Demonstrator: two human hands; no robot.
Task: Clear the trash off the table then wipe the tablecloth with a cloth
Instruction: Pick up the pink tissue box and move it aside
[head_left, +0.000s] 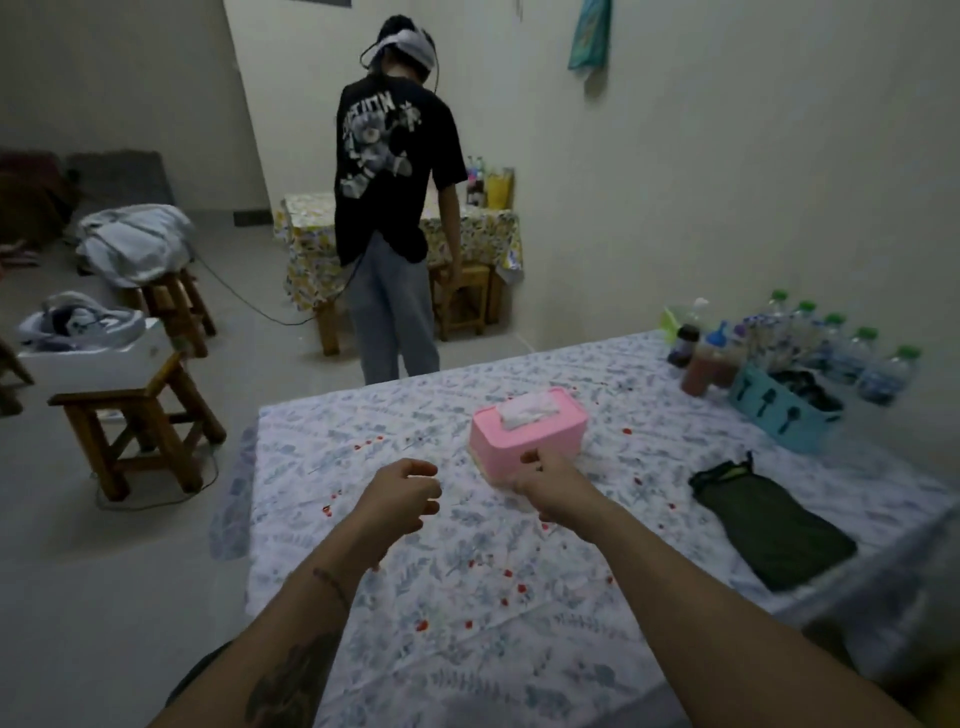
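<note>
A white tablecloth (467, 597) with a blue leaf print and small red dots covers the table in front of me. A pink tissue box (530, 431) with white tissue poking from its top stands near the middle. My right hand (550, 480) is closed on the box's near corner, with the thumb on its front face and the fingers hidden behind. To the left, my left hand (402, 496) hovers over the tablecloth, loosely curled with nothing in it. Off to the right, a dark green cloth (769, 525) lies flat on the table.
Sauce bottles (709, 364), a teal basket (779, 410) and several green-capped water bottles (852, 358) crowd the far right corner. A person (395, 208) stands with their back to me beyond the table's far edge. Wooden stools (140, 421) stand on the floor at left.
</note>
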